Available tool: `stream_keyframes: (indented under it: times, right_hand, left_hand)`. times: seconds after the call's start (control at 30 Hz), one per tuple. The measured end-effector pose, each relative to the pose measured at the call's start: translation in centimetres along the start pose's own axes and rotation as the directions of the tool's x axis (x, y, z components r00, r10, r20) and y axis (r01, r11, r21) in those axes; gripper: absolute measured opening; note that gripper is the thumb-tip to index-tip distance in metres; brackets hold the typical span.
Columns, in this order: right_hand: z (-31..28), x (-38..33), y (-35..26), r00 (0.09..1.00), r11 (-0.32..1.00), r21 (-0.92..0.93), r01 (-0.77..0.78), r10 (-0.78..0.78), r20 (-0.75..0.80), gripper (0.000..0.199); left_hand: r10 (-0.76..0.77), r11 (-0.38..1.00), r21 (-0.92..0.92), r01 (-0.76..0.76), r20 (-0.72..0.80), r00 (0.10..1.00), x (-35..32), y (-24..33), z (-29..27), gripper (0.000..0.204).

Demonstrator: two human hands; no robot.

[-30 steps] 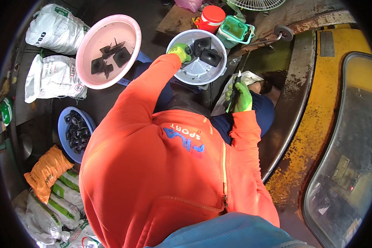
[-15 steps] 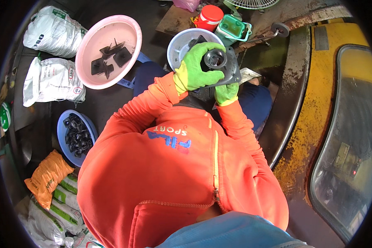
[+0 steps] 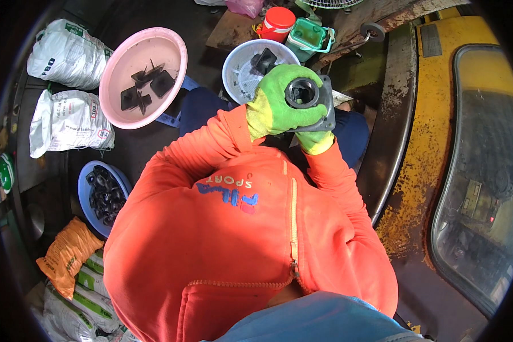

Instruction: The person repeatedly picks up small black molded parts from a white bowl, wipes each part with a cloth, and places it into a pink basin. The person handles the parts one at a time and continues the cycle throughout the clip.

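Observation:
Up in front of my chest is a black flanged part (image 3: pixel 327 97), a square plate with a short round collar whose opening faces up. My left hand (image 3: pixel 276 102), in a yellow-green glove, is closed around the collar, thumb along its near side. From below, my right hand (image 3: pixel 316 142), gloved alike, grips the near edge of the plate; most of its fingers are hidden under the part. Just beyond my left hand, a pale blue perforated basin (image 3: pixel 239 71) holds a black piece (image 3: pixel 263 61).
A pink basin (image 3: pixel 111 71) at the left holds several black pieces. Below it stands a blue basin (image 3: pixel 84 196) full of dark parts. Sacks (image 3: pixel 68 119) line the left side. A worn yellow machine (image 3: pixel 407 199) with a window stands close on my right; a red-lidded jug (image 3: pixel 279 21) is at the back.
Both hands have moved slightly nearer with the black part, and its collar opening has tilted more toward me. The black piece in the perforated basin is now less covered.

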State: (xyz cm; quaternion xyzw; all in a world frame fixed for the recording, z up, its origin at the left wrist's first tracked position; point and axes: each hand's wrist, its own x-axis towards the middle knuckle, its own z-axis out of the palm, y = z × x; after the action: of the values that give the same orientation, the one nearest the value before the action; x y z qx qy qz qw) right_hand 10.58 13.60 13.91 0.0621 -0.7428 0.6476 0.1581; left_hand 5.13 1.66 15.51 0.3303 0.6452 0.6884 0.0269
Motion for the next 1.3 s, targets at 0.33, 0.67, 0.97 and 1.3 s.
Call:
stream_keyframes:
  times: [0.33, 0.67, 0.97, 1.3]
  right_hand:
    - [-2.3, -0.6, -3.3, 0.931, 0.986, -0.158, -0.054, 0.107, 0.350, 0.052]
    - [-1.3, -0.3, -2.5, 0.979, 0.978, -0.175, 0.116, -0.083, 0.186, 0.054]
    - [-1.3, -1.4, 1.2, 0.992, 0.997, 0.065, 0.034, -0.026, -0.124, 0.035]
    - [-1.6, -1.2, -1.1, 0.984, 0.895, -0.429, 0.123, -0.164, -0.061, 0.046]
  left_hand:
    - [-0.005, 0.952, -0.261, 0.162, 0.513, 0.858, 1.5, 0.8, -1.5, 0.039]
    - [0.185, 0.949, -0.305, 0.083, 0.749, 0.636, 5.0, -1.2, -3.0, 0.060]
    - [0.138, 0.990, -0.034, -0.136, 0.089, 0.986, 0.9, 0.5, 1.4, 0.055]
    - [0.098, 0.988, -0.121, -0.096, 0.015, 0.995, 0.4, 1.1, 1.9, 0.046]
